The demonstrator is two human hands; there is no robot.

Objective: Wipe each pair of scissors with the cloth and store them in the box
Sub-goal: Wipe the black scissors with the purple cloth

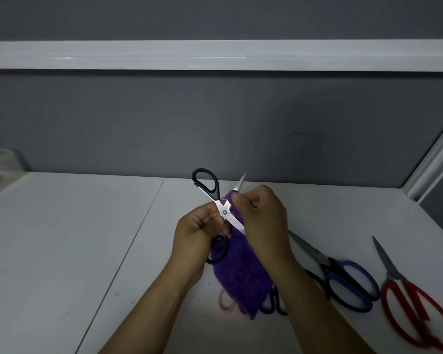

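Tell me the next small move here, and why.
Probably slide the right hand with the purple cloth up the blade toward its tip: the left hand holds the black-handled scissors open near the pivot, the cloth is pinched round the upper blade, and that blade's tip pokes out bare.

You hold the black-handled scissors spread into an X above the table, one loop raised, the other down in your left hand. Your right hand pinches the purple cloth around one blade, whose tip pokes out above; the rest of the cloth hangs down. To your right lie closed blue-and-black scissors and red-handled scissors, tips pointing away from you. Pink handles and small black handles peek from under the cloth. The translucent box sits far left.
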